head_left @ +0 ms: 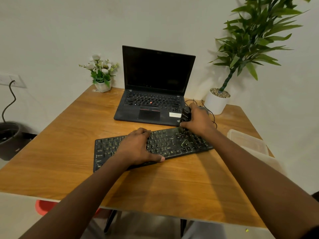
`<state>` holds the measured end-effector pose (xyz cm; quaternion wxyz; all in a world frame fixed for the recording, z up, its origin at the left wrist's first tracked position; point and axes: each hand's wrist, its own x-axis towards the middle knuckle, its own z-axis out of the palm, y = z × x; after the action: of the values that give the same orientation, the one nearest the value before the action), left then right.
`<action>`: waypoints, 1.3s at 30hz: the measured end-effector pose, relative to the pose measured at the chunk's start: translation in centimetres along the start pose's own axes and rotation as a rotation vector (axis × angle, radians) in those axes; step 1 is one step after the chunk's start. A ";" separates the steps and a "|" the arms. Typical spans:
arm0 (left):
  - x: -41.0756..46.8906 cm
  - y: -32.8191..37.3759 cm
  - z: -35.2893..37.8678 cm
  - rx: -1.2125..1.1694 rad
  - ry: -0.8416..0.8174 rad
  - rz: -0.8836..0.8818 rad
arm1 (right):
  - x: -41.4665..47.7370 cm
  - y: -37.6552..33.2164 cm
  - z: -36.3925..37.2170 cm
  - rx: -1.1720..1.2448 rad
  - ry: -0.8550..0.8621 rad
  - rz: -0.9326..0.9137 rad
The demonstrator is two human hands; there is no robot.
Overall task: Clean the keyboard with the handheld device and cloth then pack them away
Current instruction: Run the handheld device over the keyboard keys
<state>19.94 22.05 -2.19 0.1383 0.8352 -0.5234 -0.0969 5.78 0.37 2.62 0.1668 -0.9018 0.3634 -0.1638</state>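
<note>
A black keyboard (172,144) with dust and scribble marks lies at an angle in the middle of the wooden table (69,144). My left hand (139,147) lies on its left-centre keys, thumb at the near edge, fingers over the far edge. My right hand (198,119) grips a small black handheld device (186,114) and holds it down at the keyboard's far right corner. A thin black cable (209,111) trails from the device toward the back. No cloth shows.
An open black laptop (155,100) stands behind the keyboard. A small white flower pot (102,86) sits at the back left, a tall plant in a white pot (216,102) at the back right. A clear plastic container (246,140) sits at the table's right edge.
</note>
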 end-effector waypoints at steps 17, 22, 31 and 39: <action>0.2 -0.2 0.2 0.002 -0.017 -0.008 | 0.1 2.8 -1.6 -0.036 0.028 0.069; 0.5 -0.1 0.0 0.018 -0.030 0.000 | -0.1 3.3 -1.8 -0.033 0.067 0.072; 1.9 3.2 0.9 0.003 -0.055 0.079 | -0.5 4.5 -1.7 0.037 0.090 0.139; 2.7 3.3 0.8 0.000 -0.059 0.049 | 0.3 3.7 -1.0 0.074 0.061 0.105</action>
<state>18.03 18.13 -1.91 0.1252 0.8190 -0.5474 -0.1179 3.34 -2.51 2.05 0.1970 -0.8694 0.4088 -0.1956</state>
